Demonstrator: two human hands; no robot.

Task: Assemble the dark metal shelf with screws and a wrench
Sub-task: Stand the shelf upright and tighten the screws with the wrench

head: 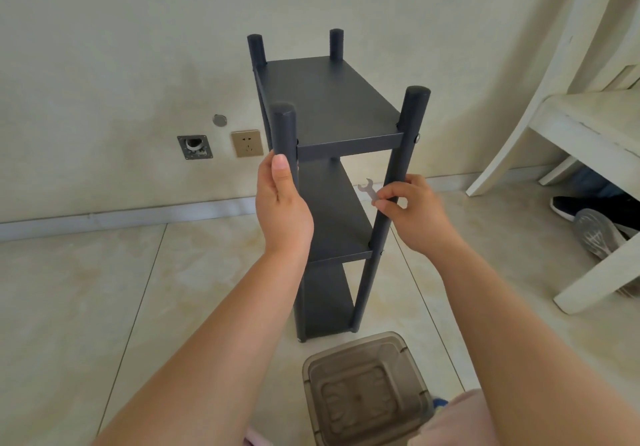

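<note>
Both hands are on the upright shelf (pixel 332 154), and each grip does a different job. Wrapped around the near-left post (pixel 284 140) just below the top tier, the left hand (pixel 282 203) seems to be there to steady the frame. At the near-right post (pixel 398 182), the right hand (pixel 415 213) pinches a small flat wrench (pixel 367 191) between thumb and fingertips, its open jaw pointing up and left, free of any screw; its other fingers lie against that post. A screw head (pixel 418 138) shows on this post at the top tier, higher than the wrench, so that may be the next point to tighten. All three tiers appear joined to four posts, and the shelf stands on the tiled floor (pixel 104 289) near the wall, so assembly looks close to finished. A translucent lidded bin (pixel 367 390) sits just in front of the shelf's foot.
</note>
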